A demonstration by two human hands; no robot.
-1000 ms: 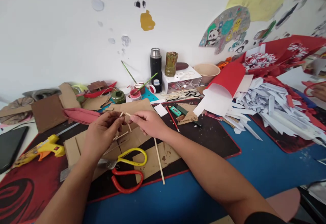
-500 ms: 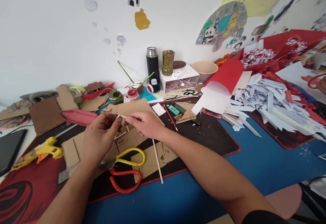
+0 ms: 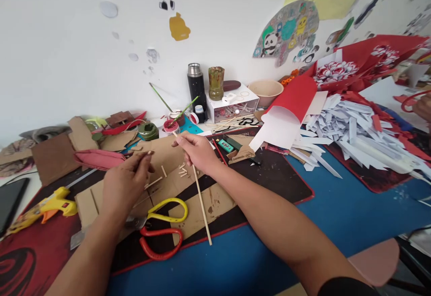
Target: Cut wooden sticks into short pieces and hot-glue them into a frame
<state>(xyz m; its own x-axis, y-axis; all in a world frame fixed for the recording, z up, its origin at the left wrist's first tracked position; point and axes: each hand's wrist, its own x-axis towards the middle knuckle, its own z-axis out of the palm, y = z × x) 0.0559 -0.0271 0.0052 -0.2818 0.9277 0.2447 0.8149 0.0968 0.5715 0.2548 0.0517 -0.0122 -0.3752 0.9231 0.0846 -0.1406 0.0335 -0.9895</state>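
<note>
My left hand (image 3: 125,180) is closed in a pinch, with a tiny pale tip (image 3: 150,152) showing at its fingertips, seemingly a short wooden stick piece. To the right, my right hand (image 3: 199,151) grips a thin wooden stick whose pale end (image 3: 174,133) pokes out past the thumb. A longer wooden stick (image 3: 202,206) lies slanted across cardboard (image 3: 215,201), its upper end hidden by my right hand. Several short cut stick pieces (image 3: 182,170) rest on the cardboard between my hands. Below them lie scissors with one yellow and one red handle (image 3: 168,219), blades partly behind my left wrist.
A yellow glue gun (image 3: 57,204) lies at left. Behind stand paint jars (image 3: 148,130), a black flask (image 3: 196,85) and a white box (image 3: 232,105). A red pencil (image 3: 219,151), a heap of white paper strips (image 3: 350,125) and another person's hand (image 3: 422,109) are rightward.
My hands have moved apart from where they met over a small stick. The right hand has shifted up and away from the left, uncovering the short stick pieces. The view has turned slightly.
</note>
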